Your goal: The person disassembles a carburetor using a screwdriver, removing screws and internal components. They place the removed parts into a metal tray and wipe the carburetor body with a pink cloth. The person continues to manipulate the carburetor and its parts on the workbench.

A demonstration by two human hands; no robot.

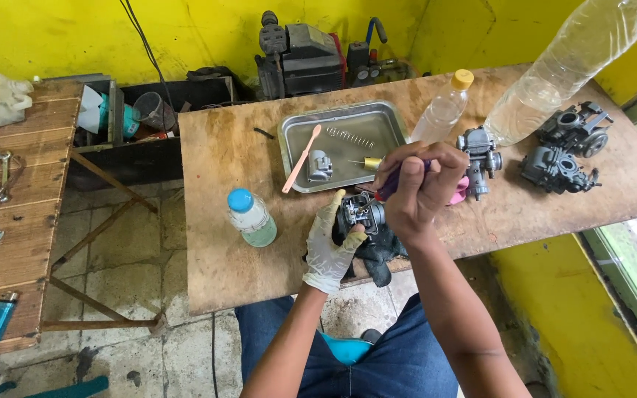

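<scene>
I see one plywood table filling most of my view. On it stand three plastic bottles: a big clear one lying tilted at the far right, a yellow-capped one, and a blue-capped one near the front edge. One steel tray holds a pink brush. I count four carburetors: three spare carburetors at right, and one carburetor at the front edge, gripped in my gloved left hand, fingers curled round it. My bare right hand pinches one purple-handled screwdriver, tip on that carburetor.
</scene>
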